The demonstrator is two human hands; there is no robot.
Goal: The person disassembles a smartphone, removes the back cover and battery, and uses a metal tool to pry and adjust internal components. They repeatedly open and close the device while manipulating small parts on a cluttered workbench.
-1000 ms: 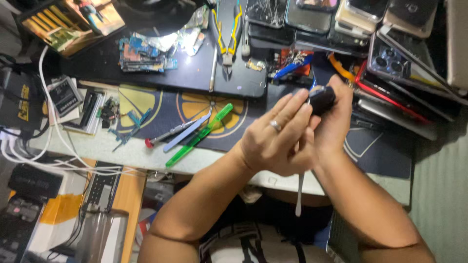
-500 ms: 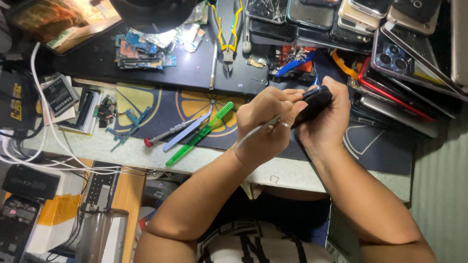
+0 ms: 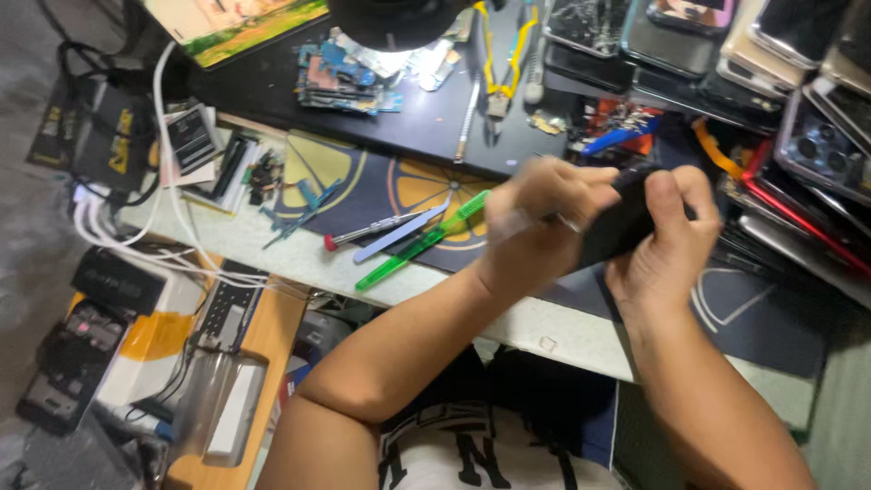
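The right hand was wrapped around a black phone, its grip closed on the device with the thumb across the near face, and held it tilted above the near edge of the counter. The left hand was pressed against the phone's left end, fingers curled in a tight grip; it was blurred, and whether it pinched a thin tool could not be told. A ring showed on one of its fingers.

On the counter left of the hands, on a dark mat with orange-slice prints, lay a green-handled tool, a grey flat pry tool just beside it, and a slim metal tool with a red tip, all three close together and angled the same way. Farther off, on a black mat, rested a pile of blue circuit boards, yellow-handled pliers and a long thin metal rod. At the far right stood a stack of phones and phone screens, some with red edges. White cables trailed over the counter's left edge, near a black battery pack.
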